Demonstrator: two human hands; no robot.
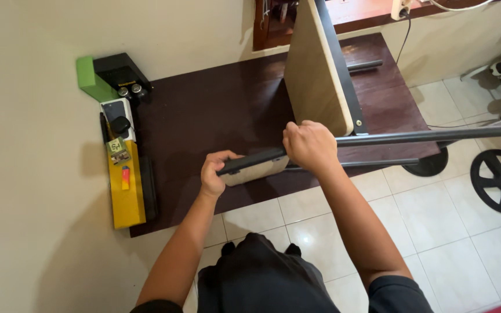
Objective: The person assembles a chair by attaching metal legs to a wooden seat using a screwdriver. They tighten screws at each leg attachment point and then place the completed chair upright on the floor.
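Gripping the black frame bar (pixel 250 160), left hand (pixel 214 173) and right hand (pixel 309 145), both closed.

Beige board (pixel 314 69) with black metal frame (pixel 413 137) — tipped on edge over dark panel (pixel 215 110)

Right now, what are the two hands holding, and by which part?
Left hand grips the small padded board at its left end; right hand grips its right end, where the black metal bar begins.

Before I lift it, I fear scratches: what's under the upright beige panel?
The beige panel stands on a dark brown board. Both hands hide its lower corner.
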